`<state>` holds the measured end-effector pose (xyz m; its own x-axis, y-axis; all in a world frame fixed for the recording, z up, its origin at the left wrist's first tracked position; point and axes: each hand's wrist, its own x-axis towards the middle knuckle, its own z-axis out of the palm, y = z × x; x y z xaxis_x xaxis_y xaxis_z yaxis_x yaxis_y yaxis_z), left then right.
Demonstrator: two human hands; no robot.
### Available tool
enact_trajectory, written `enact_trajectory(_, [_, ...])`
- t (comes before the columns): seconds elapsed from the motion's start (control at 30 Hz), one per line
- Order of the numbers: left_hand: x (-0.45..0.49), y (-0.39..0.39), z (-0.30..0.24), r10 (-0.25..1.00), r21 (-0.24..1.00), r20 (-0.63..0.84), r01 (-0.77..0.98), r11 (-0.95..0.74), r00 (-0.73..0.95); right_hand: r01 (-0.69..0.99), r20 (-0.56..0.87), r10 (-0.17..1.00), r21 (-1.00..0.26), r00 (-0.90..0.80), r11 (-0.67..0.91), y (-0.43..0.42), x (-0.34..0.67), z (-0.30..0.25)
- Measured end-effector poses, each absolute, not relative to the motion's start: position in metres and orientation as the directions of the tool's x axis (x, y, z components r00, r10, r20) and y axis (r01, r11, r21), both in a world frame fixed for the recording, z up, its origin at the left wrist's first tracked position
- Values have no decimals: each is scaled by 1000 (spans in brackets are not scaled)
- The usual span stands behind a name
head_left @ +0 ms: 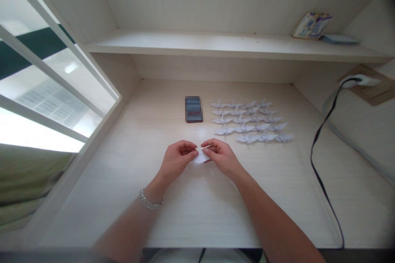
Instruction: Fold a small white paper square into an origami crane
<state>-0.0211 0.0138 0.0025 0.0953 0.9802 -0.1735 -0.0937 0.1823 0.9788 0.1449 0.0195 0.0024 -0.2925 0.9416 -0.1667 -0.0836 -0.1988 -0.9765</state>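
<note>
A small piece of folded white paper (200,158) is pinched between my two hands above the middle of the desk. My left hand (179,157) grips its left side with thumb and fingers, and a chain bracelet circles that wrist. On the other side, my right hand (221,156) is closed on the paper's right edge. My fingers cover part of the sheet, so its full folded shape is hidden. Just beyond the right hand, several white paper cranes (242,120) stand in rows on the desktop.
Behind my hands lies a dark rectangular object (194,109), its face blurred. A black cable (314,152) runs from the wall socket (375,86) down the desk's right side. Above is a shelf (191,43) holding a colourful box (312,25). White rails (46,65) border the left.
</note>
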Motion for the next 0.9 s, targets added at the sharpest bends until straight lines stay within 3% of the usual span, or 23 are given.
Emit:
enact_trajectory(0.27, [-20, 13, 3, 980, 975, -171, -123, 184, 104, 18, -113, 964, -994, -241, -112, 18, 144, 3])
enact_trajectory(0.47, [-22, 14, 3, 969, 948, -206, -220, 232, 135, -12, -97, 973, -995, -210, -102, 20, 145, 1])
enact_trajectory(0.9, [-22, 13, 5, 970, 960, -202, -170, 224, 139, 3, -89, 971, -996, -222, -91, 19, 144, 0])
